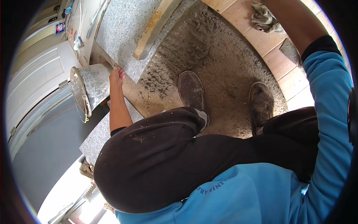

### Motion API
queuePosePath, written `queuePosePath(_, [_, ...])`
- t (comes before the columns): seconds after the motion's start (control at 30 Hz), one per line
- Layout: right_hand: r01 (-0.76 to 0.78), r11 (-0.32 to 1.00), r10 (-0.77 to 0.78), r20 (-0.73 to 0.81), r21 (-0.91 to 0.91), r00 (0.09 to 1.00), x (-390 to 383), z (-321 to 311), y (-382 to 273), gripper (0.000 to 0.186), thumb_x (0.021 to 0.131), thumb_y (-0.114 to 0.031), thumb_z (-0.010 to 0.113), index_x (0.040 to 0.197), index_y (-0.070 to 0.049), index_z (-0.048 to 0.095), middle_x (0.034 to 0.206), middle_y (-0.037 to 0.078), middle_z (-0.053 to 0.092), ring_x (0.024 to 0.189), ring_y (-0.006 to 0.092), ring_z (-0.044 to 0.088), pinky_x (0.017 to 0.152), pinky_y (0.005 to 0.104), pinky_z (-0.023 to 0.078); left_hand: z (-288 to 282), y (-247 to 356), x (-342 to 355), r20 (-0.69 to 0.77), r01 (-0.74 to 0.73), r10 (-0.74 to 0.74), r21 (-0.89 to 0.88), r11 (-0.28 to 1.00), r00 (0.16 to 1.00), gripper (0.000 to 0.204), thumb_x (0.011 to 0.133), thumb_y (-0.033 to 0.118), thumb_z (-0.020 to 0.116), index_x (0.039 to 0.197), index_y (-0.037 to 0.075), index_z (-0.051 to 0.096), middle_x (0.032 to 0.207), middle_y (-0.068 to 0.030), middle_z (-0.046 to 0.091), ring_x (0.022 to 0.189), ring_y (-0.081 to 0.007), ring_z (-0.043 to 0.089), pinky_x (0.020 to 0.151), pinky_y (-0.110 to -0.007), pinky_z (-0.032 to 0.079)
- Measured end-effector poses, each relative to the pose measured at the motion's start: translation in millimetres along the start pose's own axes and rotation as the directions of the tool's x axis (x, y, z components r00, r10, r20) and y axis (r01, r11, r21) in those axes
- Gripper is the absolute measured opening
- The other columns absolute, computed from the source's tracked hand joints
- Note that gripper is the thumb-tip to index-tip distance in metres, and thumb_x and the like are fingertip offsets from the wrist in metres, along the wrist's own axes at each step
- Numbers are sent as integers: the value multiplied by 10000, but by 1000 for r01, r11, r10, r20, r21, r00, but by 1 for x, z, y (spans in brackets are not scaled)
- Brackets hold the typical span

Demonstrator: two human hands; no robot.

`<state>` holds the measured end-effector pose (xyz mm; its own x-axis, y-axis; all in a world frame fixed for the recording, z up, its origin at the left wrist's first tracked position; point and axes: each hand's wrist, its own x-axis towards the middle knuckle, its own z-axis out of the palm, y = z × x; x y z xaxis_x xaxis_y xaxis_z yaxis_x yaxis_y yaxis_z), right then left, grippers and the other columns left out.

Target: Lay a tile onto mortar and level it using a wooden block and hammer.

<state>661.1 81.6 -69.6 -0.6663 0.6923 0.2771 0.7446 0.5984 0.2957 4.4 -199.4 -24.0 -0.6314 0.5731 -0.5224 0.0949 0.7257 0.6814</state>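
Observation:
My left hand [117, 76] is at the left, its fingers curled in, by the corner of a speckled grey slab [125, 37]. Just beside it a dirty bucket [95, 80] leans on its side, mouth to the left, with a thin wire handle hanging. Whether the fingers touch or grip anything cannot be made out. My right forearm [294, 22] reaches up past the top right edge, and that hand is out of the picture. Below the forearm a crumpled grey rag [264, 18] and a grey flat piece [290, 51] lie on tan tiles [278, 61].
A wooden beam [154, 31] lies on the slab. Between my shoes [191, 89] and the slab spreads rough, crumbly brown mortar [220, 56]. Another speckled slab [95, 136] is beside my left knee. At far left stands a white panelled door [48, 69].

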Motion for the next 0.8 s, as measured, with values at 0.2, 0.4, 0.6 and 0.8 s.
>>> queuePosePath(0.2, [-123,988,118,50,98,992,-4,-25,-41,247,866,-286,633,782,-76,732,875,155,727,842,338,695,738,485,549,-2,-6,-7,16,1,-1,-2,1000,1000,166,927,159,646,1017,21,664,901,-99,682,749,-205,641,633,-324,492])
queuePosePath(0.4, [-388,825,382,102,411,919,-12,-51,-58,278,889,-217,575,910,24,712,947,251,705,940,415,674,843,508,535,5,2,-9,3,-4,4,-13,1000,1000,178,937,173,638,1024,20,665,923,-104,678,745,-205,634,638,-324,494])
queuePosePath(0.6, [-385,728,382,130,567,915,-9,-80,-100,260,860,-147,548,936,52,697,986,291,691,977,449,660,897,516,522,9,2,-12,-4,-4,4,-6,1000,1000,192,936,191,649,1030,24,663,913,-91,664,741,-193,614,667,-330,500])
queuePosePath(0.8, [-392,681,343,203,619,917,7,-98,-151,277,844,-162,568,954,50,708,989,296,694,979,433,675,864,498,542,-12,-7,-4,38,-29,30,-23,999,999,184,924,217,660,1014,57,663,893,-68,663,732,-175,606,634,-320,474])
